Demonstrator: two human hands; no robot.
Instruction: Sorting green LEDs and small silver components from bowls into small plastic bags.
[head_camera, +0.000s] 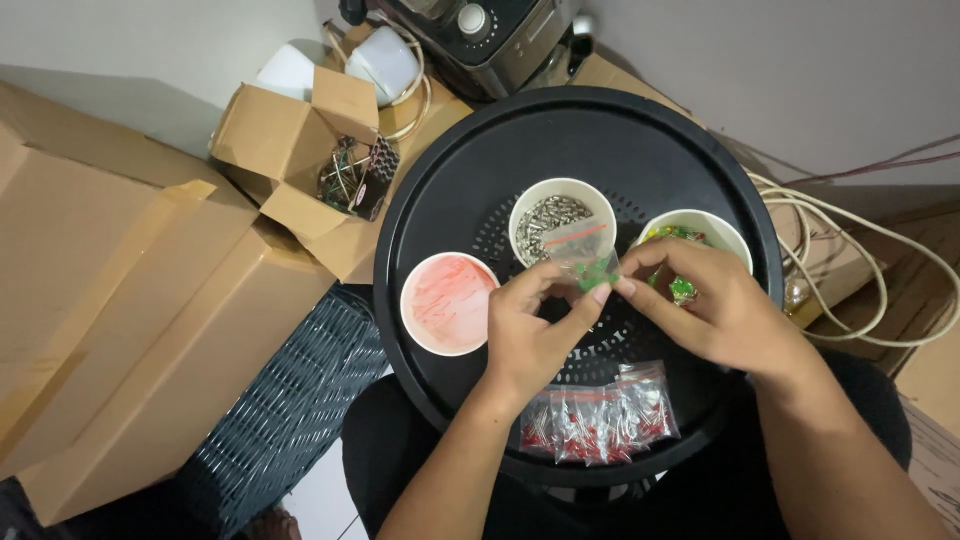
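Now both my left hand (530, 330) and my right hand (715, 310) pinch a little clear bag (583, 255) of green bits over the black tray (440, 160), and I think I must pull its top open next.

clear bag (582, 250) in fingers, red-filled bags (600, 415) on tray, cardboard boxes (120, 300) left

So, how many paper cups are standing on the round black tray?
3. One with red pieces at the tray's left, one with silvery pieces in the middle, one with green pieces at the right, partly hidden behind the right hand.
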